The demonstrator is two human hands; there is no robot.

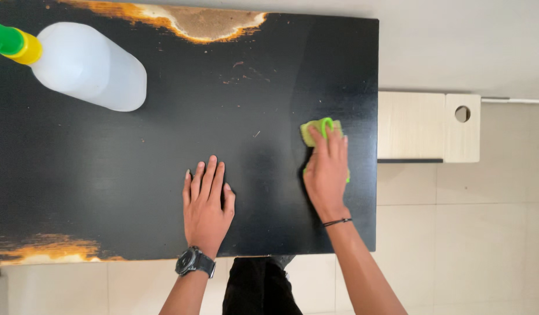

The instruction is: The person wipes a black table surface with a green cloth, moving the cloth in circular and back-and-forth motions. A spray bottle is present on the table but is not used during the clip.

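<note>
A green scrub pad (322, 132) is pressed flat under the right hand (326, 173) near the black counter (164, 146)'s right edge, while the left hand (206, 201) is laid open, holding nothing, left of the pad. Specks further up look unwiped, so plenty's probably left.

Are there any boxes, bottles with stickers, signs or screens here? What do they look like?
No labels, signs or lit screens show.
Spray bottle: far left of the black table, plain white, yellow collar, green top, no sticker visible.
Wristwatch: on the left wrist, dark, its face too small to tell.
</note>
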